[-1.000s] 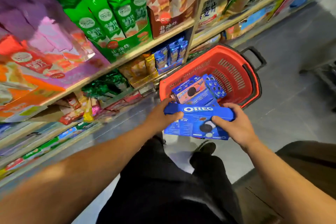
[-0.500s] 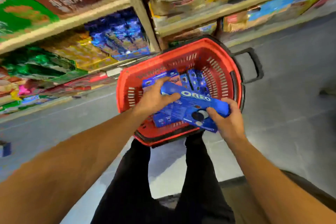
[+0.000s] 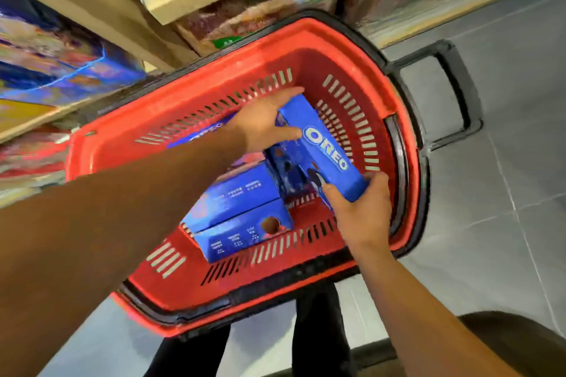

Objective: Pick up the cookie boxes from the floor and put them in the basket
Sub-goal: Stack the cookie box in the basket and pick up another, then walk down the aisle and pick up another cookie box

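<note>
Now Oreo box gripped between both hands; inside basket.

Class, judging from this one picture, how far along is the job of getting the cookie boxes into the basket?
Done: two blue boxes already lie in the red basket. In hand: the left hand and right hand grip an Oreo box by its ends, inside the basket, not yet released. Left: letting go; no boxes show on the visible floor.

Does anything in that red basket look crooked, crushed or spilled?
Nothing looks damaged or spilled. The blue Oreo cookie box sits tilted only because the left hand and right hand hold it inside the red plastic basket. Two blue boxes lie side by side on the bottom.
</note>
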